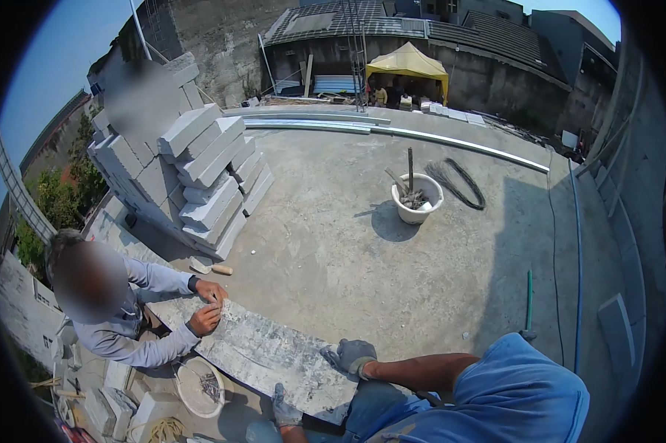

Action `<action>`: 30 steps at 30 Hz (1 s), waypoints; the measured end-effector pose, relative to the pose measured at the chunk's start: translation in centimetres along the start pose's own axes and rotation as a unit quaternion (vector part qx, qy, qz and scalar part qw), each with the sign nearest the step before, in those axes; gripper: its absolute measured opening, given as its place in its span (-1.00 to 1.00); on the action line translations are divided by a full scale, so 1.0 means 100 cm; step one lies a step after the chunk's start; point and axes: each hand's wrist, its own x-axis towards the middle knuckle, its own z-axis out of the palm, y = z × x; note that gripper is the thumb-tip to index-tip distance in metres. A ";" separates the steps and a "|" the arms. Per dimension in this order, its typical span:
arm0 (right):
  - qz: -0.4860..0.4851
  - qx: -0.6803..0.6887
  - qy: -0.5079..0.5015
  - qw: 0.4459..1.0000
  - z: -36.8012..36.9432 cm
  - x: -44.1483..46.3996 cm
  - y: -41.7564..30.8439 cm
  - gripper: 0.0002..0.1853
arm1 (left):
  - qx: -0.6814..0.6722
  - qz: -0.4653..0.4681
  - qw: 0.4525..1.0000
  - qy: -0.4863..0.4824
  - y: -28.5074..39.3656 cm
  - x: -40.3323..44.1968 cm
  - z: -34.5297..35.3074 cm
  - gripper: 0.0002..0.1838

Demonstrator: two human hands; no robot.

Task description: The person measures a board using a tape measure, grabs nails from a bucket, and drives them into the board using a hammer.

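A long grey board (266,351), smeared with dried cement, runs from the co-worker at the left to my legs. My right hand (350,357), in a grey glove, lies on its far edge near the right end, with fingers spread and nothing visible in them. At the near edge, my left hand (285,407), also gloved, rests against the board with its fingers stretched out. Both bare hands of the co-worker (209,306) meet over the board's left part; whatever is between their fingers is too small to make out.
Pale blocks (207,173) stand stacked behind the co-worker. A bucket (200,395) and loose blocks are at lower left. Farther off are a white bucket (417,210) with tools, a wire coil (466,188), metal profiles (458,144), a trowel (200,264), a green rod (529,299) and a blue hose (579,266).
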 end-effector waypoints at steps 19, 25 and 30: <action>0.082 -0.100 0.329 0.935 -0.570 0.254 0.120 -0.21 | 0.931 0.054 0.358 -0.052 0.005 0.027 -0.076 -0.43; 0.049 -0.163 0.213 0.962 -0.595 0.273 0.150 -0.48 | 0.989 -0.004 0.117 -0.088 -0.001 0.032 -0.095 -0.41; 0.014 0.019 0.033 0.999 -0.621 0.206 0.084 -0.81 | 0.993 -0.056 0.013 -0.105 -0.004 0.026 -0.102 -0.39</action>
